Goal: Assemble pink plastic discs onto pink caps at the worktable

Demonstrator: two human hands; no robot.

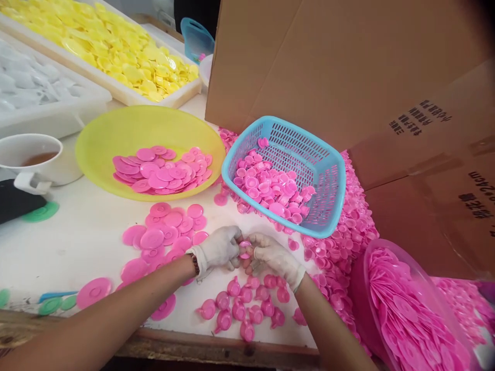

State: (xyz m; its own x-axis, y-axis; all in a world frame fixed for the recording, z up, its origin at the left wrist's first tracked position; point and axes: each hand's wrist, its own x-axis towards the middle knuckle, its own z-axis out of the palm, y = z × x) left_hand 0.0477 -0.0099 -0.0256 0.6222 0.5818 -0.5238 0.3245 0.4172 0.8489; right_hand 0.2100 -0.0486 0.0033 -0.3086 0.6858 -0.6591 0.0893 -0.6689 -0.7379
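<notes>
Both my hands wear white gloves and meet over the white table. My left hand (218,248) and my right hand (271,256) pinch one small pink plastic piece (245,249) between their fingertips. Just below them stands a group of small pink cups (243,306) on the table. To the left lie loose pink discs (166,232).
A yellow bowl (116,134) holds pink discs. A blue basket (320,170) holds small pink parts on a heap of pink pieces (348,232). A pink tub (410,309) of discs sits at lower right. Cardboard boxes (348,62), a tray of yellow discs (116,46), a mug (34,159).
</notes>
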